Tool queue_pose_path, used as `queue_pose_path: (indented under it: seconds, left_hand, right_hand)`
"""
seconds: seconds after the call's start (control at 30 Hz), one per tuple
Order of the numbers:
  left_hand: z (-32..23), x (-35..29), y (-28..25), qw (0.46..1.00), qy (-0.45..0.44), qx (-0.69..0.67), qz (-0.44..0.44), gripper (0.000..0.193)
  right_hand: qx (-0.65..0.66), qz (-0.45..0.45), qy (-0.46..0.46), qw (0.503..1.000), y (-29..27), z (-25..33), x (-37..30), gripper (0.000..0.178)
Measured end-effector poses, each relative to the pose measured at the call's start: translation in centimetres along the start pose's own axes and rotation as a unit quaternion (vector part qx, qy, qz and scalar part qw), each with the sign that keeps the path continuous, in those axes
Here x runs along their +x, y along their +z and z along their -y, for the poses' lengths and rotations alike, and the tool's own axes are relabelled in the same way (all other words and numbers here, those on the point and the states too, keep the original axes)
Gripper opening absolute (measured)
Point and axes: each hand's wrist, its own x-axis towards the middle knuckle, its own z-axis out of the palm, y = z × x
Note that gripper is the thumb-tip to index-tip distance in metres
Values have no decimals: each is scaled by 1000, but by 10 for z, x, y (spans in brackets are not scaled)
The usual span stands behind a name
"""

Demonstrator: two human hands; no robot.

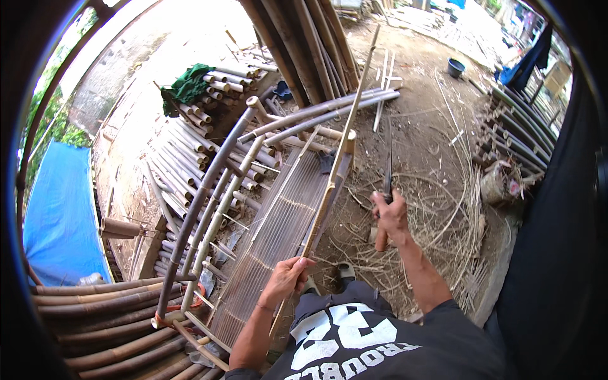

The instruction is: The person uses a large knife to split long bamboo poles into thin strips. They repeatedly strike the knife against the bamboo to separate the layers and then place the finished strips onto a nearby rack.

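Note:
My left hand is closed round a long, thin bamboo strip. The strip slants up and away past the front edge of a bamboo bench with a narrow-slatted seat. In my right hand is a long-bladed knife; its blade points away from me and the brown wooden handle end shows below my fist. The knife is to the right of the strip, apart from it. The bench's backrest of bamboo poles stands on the left.
Bamboo shavings litter the ground at right. Stacked bamboo poles lie behind the bench, with a green cloth on top. More poles are piled at right. A dark bucket stands far off; a blue tarp is at left.

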Motion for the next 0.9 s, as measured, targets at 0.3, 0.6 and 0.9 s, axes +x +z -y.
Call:
queue_pose_path:
  seconds: [0.3,0.6,0.9]
  left_hand:
    - [54,-49,-41,971,-134,143,137,38]
    - [105,-32,-63,927,-304,160,152,32]
    - [142,32,-5,922,-319,170,138,29]
  right_hand:
    - [-320,-125,35,938,-73,-113,-126,53]
    - [-220,-193,297,909,-36,-211,-278,47]
    - [-254,-166,141,942,-28,-250,-297,45]
